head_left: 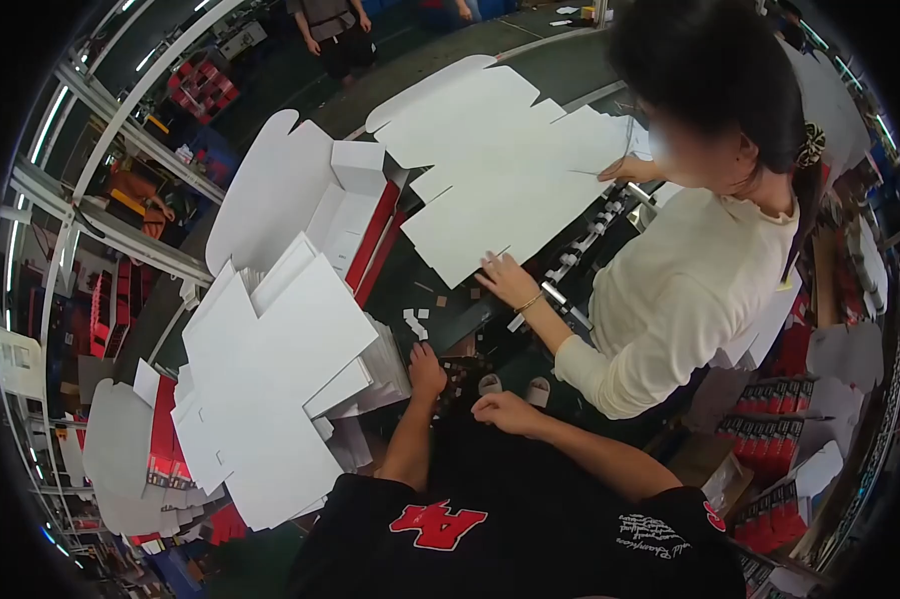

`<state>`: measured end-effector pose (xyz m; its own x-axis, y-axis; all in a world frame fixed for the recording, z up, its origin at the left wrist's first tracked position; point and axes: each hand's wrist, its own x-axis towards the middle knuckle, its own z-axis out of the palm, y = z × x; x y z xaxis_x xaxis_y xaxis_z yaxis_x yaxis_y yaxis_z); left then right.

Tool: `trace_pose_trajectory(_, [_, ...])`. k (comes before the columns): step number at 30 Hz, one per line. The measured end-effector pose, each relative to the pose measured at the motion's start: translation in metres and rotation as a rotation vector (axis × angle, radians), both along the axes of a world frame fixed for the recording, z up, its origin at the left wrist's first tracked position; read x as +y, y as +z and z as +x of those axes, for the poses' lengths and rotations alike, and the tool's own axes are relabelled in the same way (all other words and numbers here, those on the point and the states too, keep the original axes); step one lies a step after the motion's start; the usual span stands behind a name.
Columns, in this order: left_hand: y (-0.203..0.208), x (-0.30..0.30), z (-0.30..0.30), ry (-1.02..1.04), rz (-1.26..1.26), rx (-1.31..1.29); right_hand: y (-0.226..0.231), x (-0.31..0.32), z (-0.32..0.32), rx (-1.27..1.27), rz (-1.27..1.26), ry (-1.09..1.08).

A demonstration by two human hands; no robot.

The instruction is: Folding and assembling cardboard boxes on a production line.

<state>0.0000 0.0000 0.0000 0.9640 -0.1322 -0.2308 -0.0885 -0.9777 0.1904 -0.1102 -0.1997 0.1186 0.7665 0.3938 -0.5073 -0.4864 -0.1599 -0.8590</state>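
Up here the light is modest and fairly even, the ceiling tubes (50, 125) burning as thin white streaks along both sides. It lands hardest on the stacked white sheets (270, 344), pale enough to lose most surface detail, while the black shirt (550, 529) swallows nearly all its folds. Shadows stay soft. Metal frame bars (135, 105) bow toward a black rim (a real fishbowl, this), the far background looks dim and soft, and a blurred patch covers the co-worker's (689, 280) face.
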Motion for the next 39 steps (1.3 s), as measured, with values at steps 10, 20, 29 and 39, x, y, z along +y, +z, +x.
trace_pose_trajectory(10, [-0.03, -0.01, -0.004, 0.048, -0.02, 0.147, -0.059, 0.059, 0.04, -0.001, -0.108, -0.066])
trace_pose_trajectory(20, [-0.065, -0.017, 0.03, -0.095, 0.215, -0.035, -0.063, 0.084, 0.046, -0.382, -0.509, -0.051])
trace_pose_trajectory(29, [-0.013, -0.004, 0.023, 0.054, -0.142, -0.001, -0.055, 0.078, 0.058, -0.422, -0.293, -0.053])
trace_pose_trajectory(39, [-0.019, 0.005, 0.012, 0.016, -0.258, -0.003, -0.056, 0.071, 0.058, -0.345, -0.252, -0.031])
